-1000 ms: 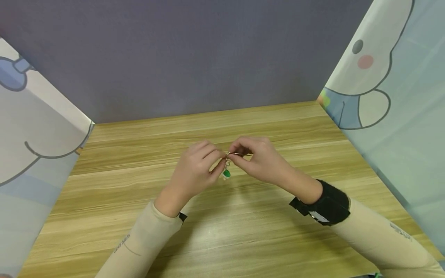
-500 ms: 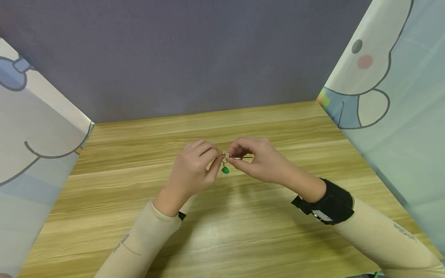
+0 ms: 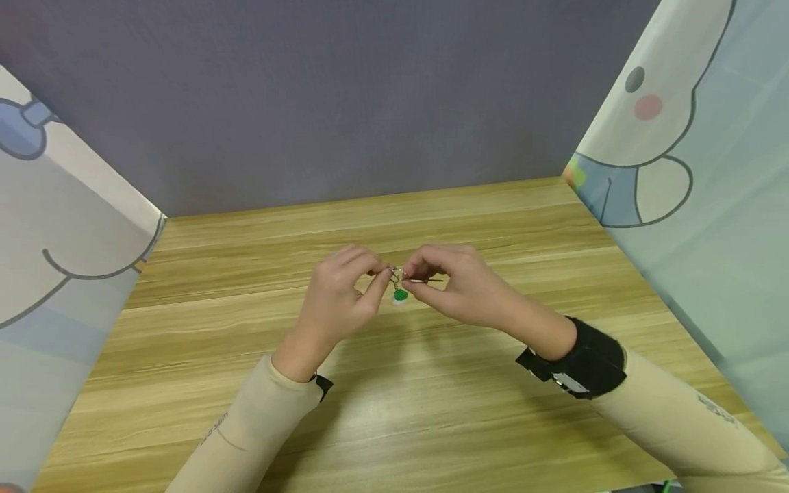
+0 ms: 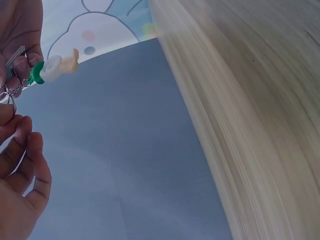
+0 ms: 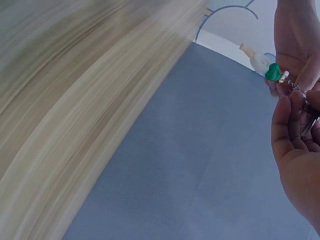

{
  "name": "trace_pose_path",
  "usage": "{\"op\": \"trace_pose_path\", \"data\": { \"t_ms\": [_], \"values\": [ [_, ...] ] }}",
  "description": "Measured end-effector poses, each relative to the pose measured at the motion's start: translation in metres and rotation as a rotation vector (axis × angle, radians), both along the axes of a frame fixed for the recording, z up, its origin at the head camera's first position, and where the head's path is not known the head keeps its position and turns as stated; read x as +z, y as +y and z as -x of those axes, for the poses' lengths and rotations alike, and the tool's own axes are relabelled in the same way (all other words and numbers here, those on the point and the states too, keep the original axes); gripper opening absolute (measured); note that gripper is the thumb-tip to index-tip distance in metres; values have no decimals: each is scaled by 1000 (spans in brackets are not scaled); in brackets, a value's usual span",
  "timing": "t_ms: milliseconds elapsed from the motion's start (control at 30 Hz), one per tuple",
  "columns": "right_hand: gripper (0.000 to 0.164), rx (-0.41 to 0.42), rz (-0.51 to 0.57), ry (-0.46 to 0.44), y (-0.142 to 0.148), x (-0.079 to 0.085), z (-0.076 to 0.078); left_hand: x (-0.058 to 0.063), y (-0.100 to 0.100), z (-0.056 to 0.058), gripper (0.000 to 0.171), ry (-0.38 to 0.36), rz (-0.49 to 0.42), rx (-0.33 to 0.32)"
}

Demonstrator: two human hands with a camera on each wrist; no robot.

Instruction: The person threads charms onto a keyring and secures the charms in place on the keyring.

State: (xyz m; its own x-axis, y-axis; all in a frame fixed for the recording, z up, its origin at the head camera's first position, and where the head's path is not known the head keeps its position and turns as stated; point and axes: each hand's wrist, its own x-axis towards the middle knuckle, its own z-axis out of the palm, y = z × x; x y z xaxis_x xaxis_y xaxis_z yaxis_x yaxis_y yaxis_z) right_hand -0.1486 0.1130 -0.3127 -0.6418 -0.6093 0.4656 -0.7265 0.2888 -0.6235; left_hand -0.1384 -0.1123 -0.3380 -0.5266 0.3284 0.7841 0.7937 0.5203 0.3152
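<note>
Over the middle of the table, in the head view, my left hand (image 3: 337, 291) pinches a metal key ring (image 3: 395, 276) between thumb and fingers. From it hangs a keychain charm (image 3: 401, 295) on a short chain. The charm's green, white and beige parts (image 4: 51, 68) show in the left wrist view. Close to the right of the ring, my right hand (image 3: 465, 284) holds a slim metal piece (image 3: 435, 280) by thumb and index finger, its end sticking out toward the palm. What kind of thing it is I cannot tell. Fingertips partly hide the ring.
Below the hands lies a wood-grain table (image 3: 394, 418). A dark grey panel (image 3: 370, 103) rises behind its far edge. Printed cartoon curtains stand at both sides, one on the left (image 3: 68, 226) and one on the right (image 3: 727, 205).
My left fingers have shifted slightly left, widening the gap between the hands so more of the ring shows. The charm has swung and turned. My right hand has barely moved.
</note>
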Motion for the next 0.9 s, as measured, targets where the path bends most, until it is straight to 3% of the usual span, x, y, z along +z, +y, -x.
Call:
{"op": "trace_pose_path", "data": {
  "t_ms": [333,567,700,900],
  "values": [
    [7,-89,7,-87,4,1,3,3,-3,1,6,-92,19,-63],
    [14,-69,-26,10,8,-2,6,4,-6,2,5,-152,36,-110],
    [10,-65,-37,21,9,-4,7,3,-7,2,5,-137,52,-109],
    [7,-49,-48,33,9,-6,9,1,-7,2,4,-50,94,-27]
  ]
}}
